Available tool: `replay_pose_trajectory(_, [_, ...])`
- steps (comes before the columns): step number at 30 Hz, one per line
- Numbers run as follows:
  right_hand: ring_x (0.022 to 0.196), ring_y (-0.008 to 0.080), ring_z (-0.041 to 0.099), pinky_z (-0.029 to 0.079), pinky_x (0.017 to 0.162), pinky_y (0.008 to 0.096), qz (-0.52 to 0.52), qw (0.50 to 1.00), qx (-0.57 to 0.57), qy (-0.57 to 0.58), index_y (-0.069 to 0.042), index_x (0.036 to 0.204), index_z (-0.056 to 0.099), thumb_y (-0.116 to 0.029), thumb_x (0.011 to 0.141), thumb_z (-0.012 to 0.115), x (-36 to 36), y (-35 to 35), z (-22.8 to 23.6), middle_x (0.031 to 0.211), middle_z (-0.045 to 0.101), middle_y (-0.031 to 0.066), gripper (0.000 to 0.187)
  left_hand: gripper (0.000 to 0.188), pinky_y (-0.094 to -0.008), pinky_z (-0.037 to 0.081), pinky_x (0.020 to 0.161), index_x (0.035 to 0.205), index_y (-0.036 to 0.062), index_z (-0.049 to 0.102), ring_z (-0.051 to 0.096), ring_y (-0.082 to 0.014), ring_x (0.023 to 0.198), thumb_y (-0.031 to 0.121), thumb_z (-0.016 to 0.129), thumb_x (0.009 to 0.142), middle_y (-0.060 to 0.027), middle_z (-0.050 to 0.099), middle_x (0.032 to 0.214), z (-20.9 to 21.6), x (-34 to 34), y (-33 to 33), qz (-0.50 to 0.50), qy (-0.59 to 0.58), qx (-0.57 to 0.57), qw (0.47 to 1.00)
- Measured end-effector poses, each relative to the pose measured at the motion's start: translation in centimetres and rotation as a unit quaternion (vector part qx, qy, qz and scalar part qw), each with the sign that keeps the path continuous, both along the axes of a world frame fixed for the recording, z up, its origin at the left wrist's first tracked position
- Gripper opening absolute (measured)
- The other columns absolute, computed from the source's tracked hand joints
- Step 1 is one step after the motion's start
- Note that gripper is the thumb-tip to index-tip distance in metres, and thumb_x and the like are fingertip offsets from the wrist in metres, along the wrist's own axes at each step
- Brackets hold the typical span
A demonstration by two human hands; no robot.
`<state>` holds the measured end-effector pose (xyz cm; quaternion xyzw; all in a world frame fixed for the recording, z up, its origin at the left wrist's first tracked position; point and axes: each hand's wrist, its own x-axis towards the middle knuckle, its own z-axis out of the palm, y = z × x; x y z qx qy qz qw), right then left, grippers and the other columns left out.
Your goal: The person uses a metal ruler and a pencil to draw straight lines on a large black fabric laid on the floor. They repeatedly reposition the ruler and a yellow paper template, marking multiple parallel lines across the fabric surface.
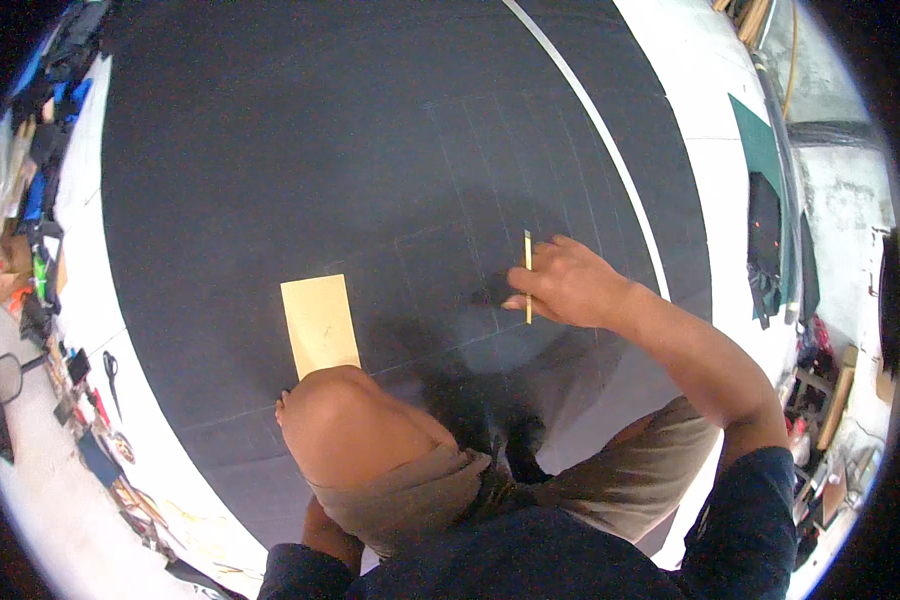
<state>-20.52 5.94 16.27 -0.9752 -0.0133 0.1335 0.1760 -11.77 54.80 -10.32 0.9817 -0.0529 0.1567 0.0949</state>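
In my right hand is a slim yellow pencil-like stick, gripped between thumb and fingers, its greyish end pointing away from me. The hand is over a large black sheet of cloth marked with faint pale lines. A yellow rectangular card lies on the cloth to the left, its near end behind my bent knee. My left forearm passes down beside that knee; only what look like fingertips of my left hand show at the knee's left edge, so its grip is hidden.
A long white strip runs along the cloth's right side. The cloth lies on a white surface. Dark-handled scissors and assorted clutter line the left edge. A dark green sheet and a long roll are at the right.
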Motion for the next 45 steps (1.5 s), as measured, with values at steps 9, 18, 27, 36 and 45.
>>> replay_pose_trajectory(9, [0.097,0.0437,0.068,0.052,0.085,0.0560,-0.096,0.979,0.037,0.175,-0.008,0.103,0.065,-0.041,0.105,0.058,-9.1,-2.8,-4.2,0.098,0.071,0.0204,0.033,0.059,-0.0544,0.043,0.112,0.141,0.0060,0.058,0.052,-0.0436,0.135,0.048,0.063,0.100,-0.0204,0.057,0.141,8.9,4.5,0.1,-0.066,0.238,0.029,0.968])
replay_pose_trajectory(18, [0.105,0.0381,0.070,0.053,0.089,0.0504,-0.106,0.952,0.287,-0.004,-0.009,0.115,0.066,-0.038,0.106,0.057,4.0,2.3,-1.6,0.105,0.073,0.0178,0.032,0.049,-0.0484,0.051,0.104,0.136,0.0039,0.061,0.063,-0.0408,0.120,0.035,0.068,0.099,-0.0214,0.064,0.133,29.0,15.4,0.3,-0.173,0.364,0.124,0.907])
replay_pose_trajectory(27, [0.111,0.0358,0.070,0.053,0.092,0.0478,0.006,0.949,0.311,0.045,-0.006,0.128,0.065,-0.036,0.105,0.060,2.8,4.0,3.4,0.119,0.073,0.0171,0.038,0.045,-0.0473,0.044,0.116,0.136,0.0055,0.062,0.053,-0.0386,0.138,0.030,0.067,0.099,-0.0205,0.057,0.146,22.0,11.4,0.2,-0.337,0.421,0.220,0.813])
replay_pose_trajectory(36, [0.112,0.0333,0.070,0.054,0.097,0.0479,0.011,0.930,0.324,0.174,-0.008,0.135,0.064,-0.035,0.105,0.062,-2.9,8.4,5.5,0.125,0.072,0.0149,0.041,0.070,-0.0552,0.023,0.128,0.156,0.0121,0.046,0.025,-0.0447,0.156,0.045,0.068,0.098,-0.0258,0.027,0.167,10.0,7.0,0.2,-0.501,0.338,0.150,0.783])
replay_pose_trajectory(45, [0.109,0.0380,0.071,0.055,0.096,0.0503,-0.068,0.877,0.343,0.329,-0.010,0.135,0.063,-0.037,0.106,0.061,-11.8,16.9,6.0,0.119,0.073,0.0163,0.040,0.073,-0.0635,0.019,0.125,0.158,0.0163,0.045,0.021,-0.0554,0.154,0.050,0.068,0.097,-0.0355,0.022,0.166,5.8,3.9,-0.4,-0.483,0.268,0.088,0.829])
